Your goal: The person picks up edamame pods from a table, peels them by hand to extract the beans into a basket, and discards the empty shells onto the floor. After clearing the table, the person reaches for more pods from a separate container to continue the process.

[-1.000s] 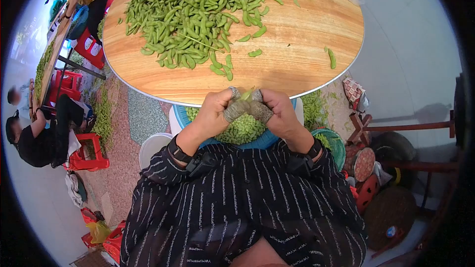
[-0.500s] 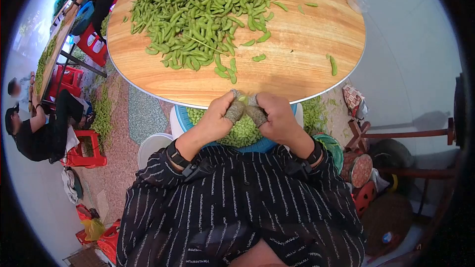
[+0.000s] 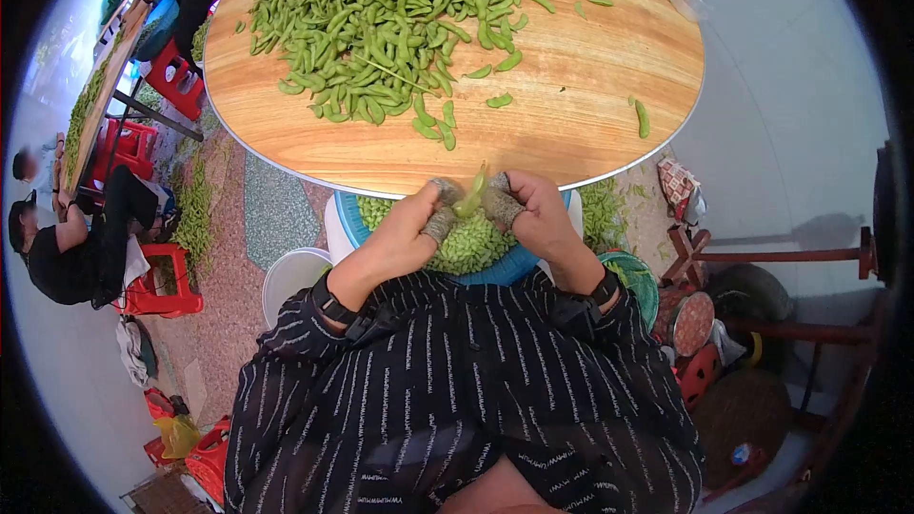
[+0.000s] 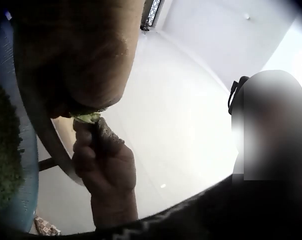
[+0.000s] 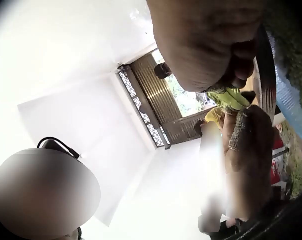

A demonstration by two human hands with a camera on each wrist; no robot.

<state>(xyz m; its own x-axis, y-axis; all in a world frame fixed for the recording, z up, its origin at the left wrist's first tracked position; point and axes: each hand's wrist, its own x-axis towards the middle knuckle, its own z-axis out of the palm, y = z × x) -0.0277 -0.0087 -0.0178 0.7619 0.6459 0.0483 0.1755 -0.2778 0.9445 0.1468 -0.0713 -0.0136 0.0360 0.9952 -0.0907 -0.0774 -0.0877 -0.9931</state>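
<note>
Between my two hands is a green soybean pod, pale and partly flattened. My left hand pinches its lower end, and my right hand pinches it from the other side. Grey-brown covers wrap the thumb and index finger of each hand. The right wrist view also has the pod between both sets of fingertips. Just below the hands, a blue basin holds a mound of shelled green beans. A large heap of unshelled pods lies on the round wooden table in front.
The table edge runs close beyond my fingertips. A white bucket stands left of the basin, a green basket right of it. Pods litter the floor. At left, people work at another table beside red stools. Wooden furniture stands at right.
My hands, earlier close together over the basin, have drawn slightly apart, and more of the pod shows between them. At the far table, the person in yellow has shifted.
</note>
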